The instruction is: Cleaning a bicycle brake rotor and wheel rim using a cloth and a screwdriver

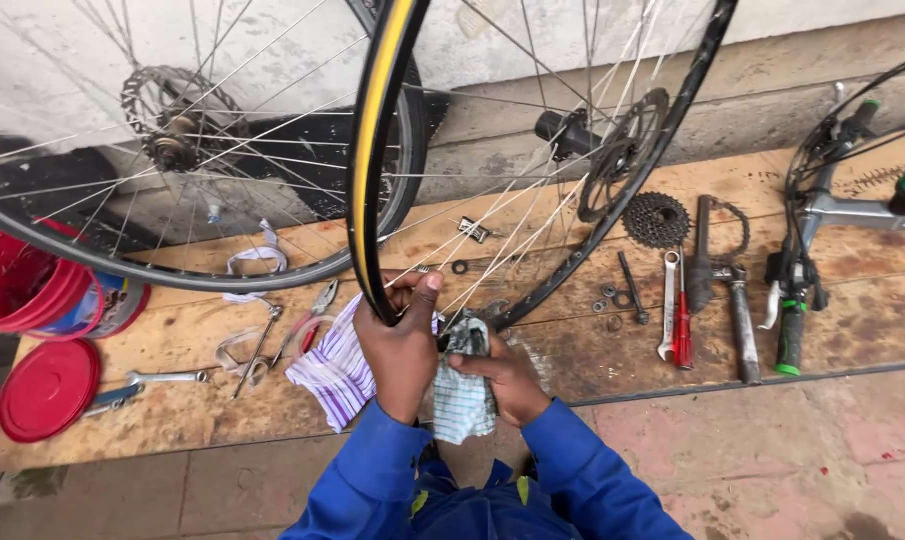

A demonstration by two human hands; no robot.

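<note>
My left hand (402,345) grips the bottom of a bicycle wheel's black rim with a yellow band (372,150), holding it upright on the wooden board (172,400). My right hand (507,375) holds a crumpled checked cloth (462,395) against the rim's lower part, close beside my left hand. A striped purple-and-white cloth (332,370) lies under my left hand. The wheel's spokes, hub (562,130) and brake disc (622,150) rise above both hands.
A second wheel (172,140) leans on the wall at left. A red bucket (22,285) and red lid (47,388) sit far left. Wrenches (167,377), pliers, a cassette sprocket (657,218), a red screwdriver (682,335) and handlebar parts (802,290) lie on the board.
</note>
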